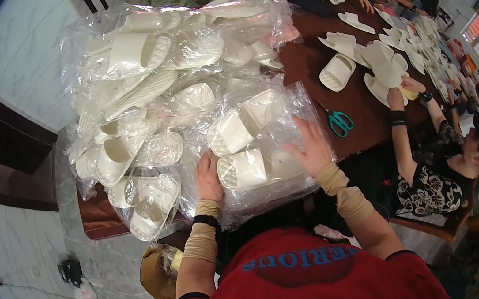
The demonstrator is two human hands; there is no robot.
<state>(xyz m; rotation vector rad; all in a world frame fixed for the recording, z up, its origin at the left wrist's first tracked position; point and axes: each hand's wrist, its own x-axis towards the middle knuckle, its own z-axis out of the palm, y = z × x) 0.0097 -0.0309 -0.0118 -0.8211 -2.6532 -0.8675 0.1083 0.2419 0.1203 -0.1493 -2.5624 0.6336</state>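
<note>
Head view of a packing bench. The person's left hand (208, 179) is resting, fingers together and flat, against the left end of a white slipper (242, 169) that is lying inside a clear plastic bag (270, 191) at the near edge of the dark red table (307, 65). The right hand (313, 147) is lying palm down with its fingers spread over the right part of the same bag, pressing the film rather than pinching it; neither hand is closing around anything. A second bagged white slipper pair (242, 125) is sitting just beyond, touching the first bag, and behind both a large heap of bagged slippers (149, 82) is piling up across the table's left half. A pair of teal-handled scissors (341, 122) is lying on the bare wood just right of the right hand. Further right, loose unbagged slippers (384, 60) are spreading along the table, where other people's hands (396, 98) are working. Judged from this pose, the step in hand is the settling and flattening of a filled bag; the next move would call for a firm grasp on the film, since the smooth plastic is likely to slide under flat palms.
</note>
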